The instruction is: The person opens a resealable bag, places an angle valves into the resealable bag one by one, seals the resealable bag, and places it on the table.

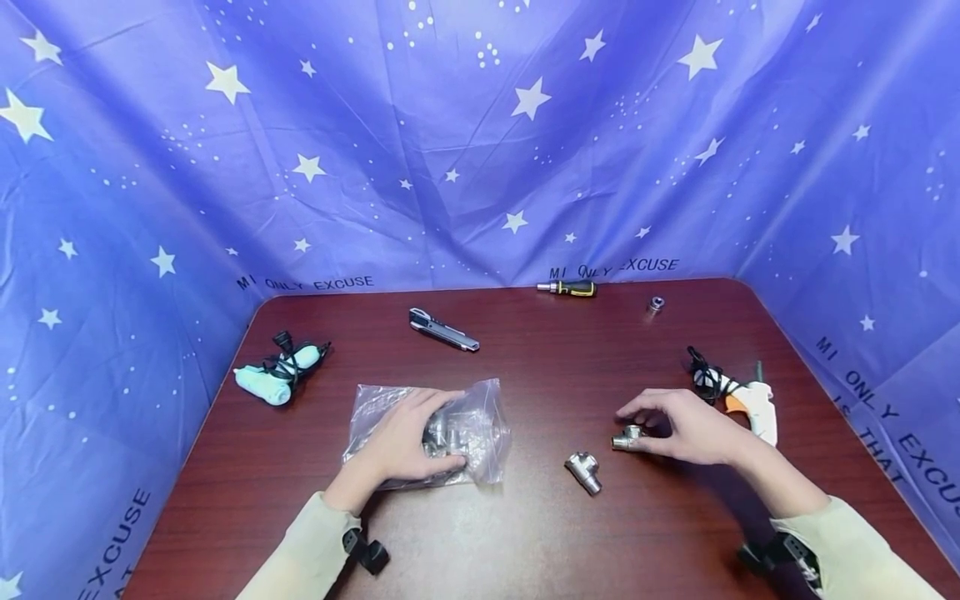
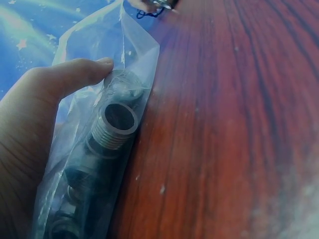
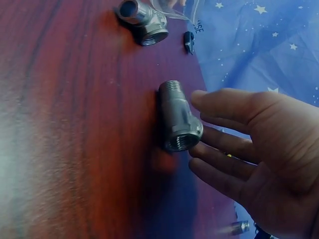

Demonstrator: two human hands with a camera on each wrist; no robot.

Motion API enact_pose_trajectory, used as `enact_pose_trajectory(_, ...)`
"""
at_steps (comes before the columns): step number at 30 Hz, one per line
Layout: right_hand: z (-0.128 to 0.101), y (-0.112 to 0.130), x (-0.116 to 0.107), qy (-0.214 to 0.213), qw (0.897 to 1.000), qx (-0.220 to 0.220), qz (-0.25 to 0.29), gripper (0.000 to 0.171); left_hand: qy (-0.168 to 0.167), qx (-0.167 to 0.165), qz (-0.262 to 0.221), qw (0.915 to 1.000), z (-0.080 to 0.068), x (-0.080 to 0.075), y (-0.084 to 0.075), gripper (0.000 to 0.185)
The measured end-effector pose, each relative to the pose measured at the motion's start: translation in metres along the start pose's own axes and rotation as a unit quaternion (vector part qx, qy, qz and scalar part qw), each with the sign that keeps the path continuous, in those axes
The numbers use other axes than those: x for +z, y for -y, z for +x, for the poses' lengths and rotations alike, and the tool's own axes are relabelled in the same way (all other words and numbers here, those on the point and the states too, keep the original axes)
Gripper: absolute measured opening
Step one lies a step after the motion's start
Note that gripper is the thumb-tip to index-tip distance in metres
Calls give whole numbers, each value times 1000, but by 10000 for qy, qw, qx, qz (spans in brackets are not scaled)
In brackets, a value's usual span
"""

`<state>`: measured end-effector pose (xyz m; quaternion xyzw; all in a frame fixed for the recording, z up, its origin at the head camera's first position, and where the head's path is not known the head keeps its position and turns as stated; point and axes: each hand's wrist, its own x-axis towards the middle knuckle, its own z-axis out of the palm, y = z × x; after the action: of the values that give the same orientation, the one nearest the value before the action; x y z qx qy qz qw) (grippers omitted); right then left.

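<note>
Your left hand point(image 1: 401, 442) grips the plastic bag point(image 1: 480, 417) of fittings, pinning it to the table point(image 1: 525, 350). Your right hand point(image 1: 693, 427), fingers loosely spread, touches the pipe fitting point(image 1: 627, 438) lying loose beside it.

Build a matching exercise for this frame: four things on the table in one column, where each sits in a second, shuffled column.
Things:
1. plastic bag
2. screwdriver
3. glue gun
4. pipe fitting

Places:
A. at the table's far edge, by the cloth
B. at the right hand
C. under the left hand
D. just beyond the right hand, near the table's right edge

Pairs: 1-C, 2-A, 3-D, 4-B
</note>
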<state>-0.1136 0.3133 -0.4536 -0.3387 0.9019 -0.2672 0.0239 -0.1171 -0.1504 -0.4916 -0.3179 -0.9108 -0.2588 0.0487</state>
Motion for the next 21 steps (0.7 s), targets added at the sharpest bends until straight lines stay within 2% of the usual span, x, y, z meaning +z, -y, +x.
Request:
enact_pose_trajectory(4, -8, -2, 4, 112, 9999, -57, -76, 39, 9, -21, -17, 10000, -1, 1, 0, 93)
enact_pose_trajectory(8, -12, -2, 9, -22, 9997, -149, -188, 44, 7, -32, -22, 10000, -1, 1, 0, 93)
enact_pose_trajectory(14, -13, 0, 13, -348, 9991, -203, -139, 40, -3, -9, -17, 10000, -1, 1, 0, 94)
enact_pose_trajectory(21, -7, 1, 14, -612, 9975, -154, -315, 38, -4, 11, -21, 10000, 0, 1, 0, 93)
